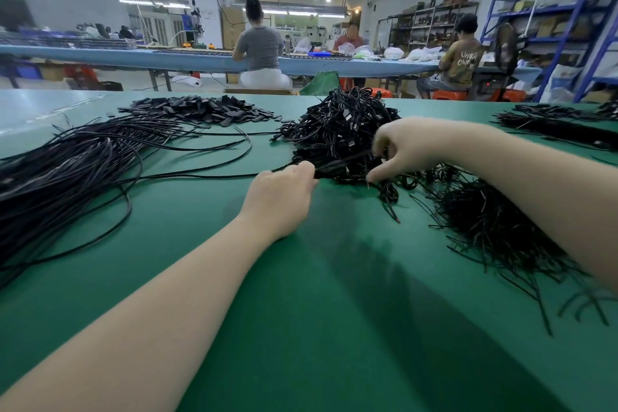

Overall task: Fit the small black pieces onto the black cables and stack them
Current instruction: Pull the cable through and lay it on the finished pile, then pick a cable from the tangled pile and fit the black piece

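One black cable (207, 176) runs across the middle of the green table (234, 311), its end pinched in the left hand (284, 192). The right hand (406, 149), fingers curled and blurred, picks at the tangled pile (337, 130) towards the far edge; whether it holds anything, I cannot tell. Best keep that end steady, then feed the piece on straight.

The counter (301, 294) is covered in a smooth, matt green mat with a faint sheen. Left of the hands, loose black cables (67, 170) have a glossy, plastic-looking jacket that catches light. Beyond them, small black pieces (200, 110) look flat and matt. The cable heap (337, 130) past the hands appears slightly shiny.
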The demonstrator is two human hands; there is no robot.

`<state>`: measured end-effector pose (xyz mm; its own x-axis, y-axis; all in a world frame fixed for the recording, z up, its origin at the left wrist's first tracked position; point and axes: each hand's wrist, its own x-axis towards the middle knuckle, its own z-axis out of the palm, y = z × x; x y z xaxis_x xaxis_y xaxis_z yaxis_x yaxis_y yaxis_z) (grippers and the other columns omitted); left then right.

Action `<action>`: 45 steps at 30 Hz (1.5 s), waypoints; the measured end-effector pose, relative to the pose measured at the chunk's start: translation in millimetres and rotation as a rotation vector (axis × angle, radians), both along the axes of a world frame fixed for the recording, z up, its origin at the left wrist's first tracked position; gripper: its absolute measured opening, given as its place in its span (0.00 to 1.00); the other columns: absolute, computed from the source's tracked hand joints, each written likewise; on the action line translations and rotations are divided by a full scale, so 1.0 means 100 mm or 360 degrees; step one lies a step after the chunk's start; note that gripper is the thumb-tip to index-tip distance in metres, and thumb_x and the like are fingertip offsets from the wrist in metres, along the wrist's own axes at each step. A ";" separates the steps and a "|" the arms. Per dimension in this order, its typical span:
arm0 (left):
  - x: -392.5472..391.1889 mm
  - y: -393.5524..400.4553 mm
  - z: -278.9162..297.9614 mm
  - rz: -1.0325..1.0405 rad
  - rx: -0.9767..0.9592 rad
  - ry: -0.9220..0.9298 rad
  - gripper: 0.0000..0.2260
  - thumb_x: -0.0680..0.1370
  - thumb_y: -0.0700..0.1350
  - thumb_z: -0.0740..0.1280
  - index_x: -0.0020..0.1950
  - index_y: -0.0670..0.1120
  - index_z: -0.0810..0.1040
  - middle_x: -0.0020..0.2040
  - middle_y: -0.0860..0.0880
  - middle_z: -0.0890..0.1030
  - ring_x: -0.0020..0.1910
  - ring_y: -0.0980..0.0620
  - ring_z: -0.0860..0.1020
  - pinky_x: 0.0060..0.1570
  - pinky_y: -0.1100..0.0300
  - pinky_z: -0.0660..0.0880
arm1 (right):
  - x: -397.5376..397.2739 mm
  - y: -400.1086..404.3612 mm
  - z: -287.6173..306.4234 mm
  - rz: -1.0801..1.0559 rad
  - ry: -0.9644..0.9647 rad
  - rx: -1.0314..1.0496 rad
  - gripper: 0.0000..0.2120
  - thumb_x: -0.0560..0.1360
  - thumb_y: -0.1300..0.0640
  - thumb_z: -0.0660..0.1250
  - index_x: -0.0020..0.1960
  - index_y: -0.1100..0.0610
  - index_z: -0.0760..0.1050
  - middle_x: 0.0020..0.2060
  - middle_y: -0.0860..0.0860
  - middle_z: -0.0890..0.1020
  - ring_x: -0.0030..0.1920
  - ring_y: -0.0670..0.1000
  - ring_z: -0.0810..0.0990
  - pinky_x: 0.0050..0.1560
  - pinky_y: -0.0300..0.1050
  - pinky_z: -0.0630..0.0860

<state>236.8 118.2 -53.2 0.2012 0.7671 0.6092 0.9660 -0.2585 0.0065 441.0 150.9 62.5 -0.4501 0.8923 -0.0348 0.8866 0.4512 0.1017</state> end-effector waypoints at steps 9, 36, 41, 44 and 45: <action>-0.12 0.05 -0.02 0.0137 -0.0197 -0.0625 0.15 0.83 0.51 0.51 0.38 0.48 0.60 0.32 0.51 0.70 0.30 0.49 0.69 0.28 0.56 0.55 | 0.20 0.11 -0.53 -0.0498 -0.0663 -0.0256 0.18 0.83 0.52 0.53 0.59 0.63 0.74 0.52 0.54 0.78 0.56 0.56 0.77 0.59 0.47 0.73; -0.13 0.16 -0.01 -0.0063 -0.0389 -0.0620 0.11 0.83 0.52 0.53 0.46 0.46 0.64 0.40 0.47 0.74 0.40 0.41 0.72 0.37 0.51 0.66 | -0.71 -0.15 -0.85 0.0275 0.2023 0.0345 0.04 0.74 0.58 0.69 0.43 0.51 0.75 0.35 0.45 0.82 0.35 0.40 0.79 0.41 0.34 0.76; -0.08 0.15 -0.02 -0.0016 -0.0349 -0.0499 0.12 0.83 0.53 0.52 0.47 0.46 0.64 0.39 0.47 0.74 0.39 0.40 0.73 0.36 0.52 0.65 | -0.70 -0.16 -0.88 0.0287 0.1958 0.0396 0.05 0.73 0.60 0.69 0.42 0.52 0.75 0.35 0.46 0.83 0.33 0.39 0.78 0.40 0.32 0.74; -0.09 0.13 -0.02 -0.0018 -0.0334 -0.0545 0.13 0.83 0.53 0.53 0.44 0.46 0.62 0.36 0.49 0.72 0.37 0.41 0.71 0.36 0.52 0.64 | -0.68 -0.18 -0.89 0.0310 0.1933 0.0547 0.04 0.74 0.58 0.68 0.43 0.51 0.75 0.34 0.45 0.81 0.34 0.41 0.78 0.40 0.37 0.75; -0.09 0.13 -0.01 -0.0026 -0.0339 -0.0558 0.13 0.83 0.53 0.53 0.43 0.46 0.62 0.34 0.50 0.70 0.36 0.41 0.70 0.35 0.52 0.63 | -0.68 -0.19 -0.89 0.0335 0.1925 0.0587 0.03 0.75 0.58 0.68 0.44 0.51 0.75 0.34 0.45 0.81 0.34 0.42 0.78 0.40 0.40 0.76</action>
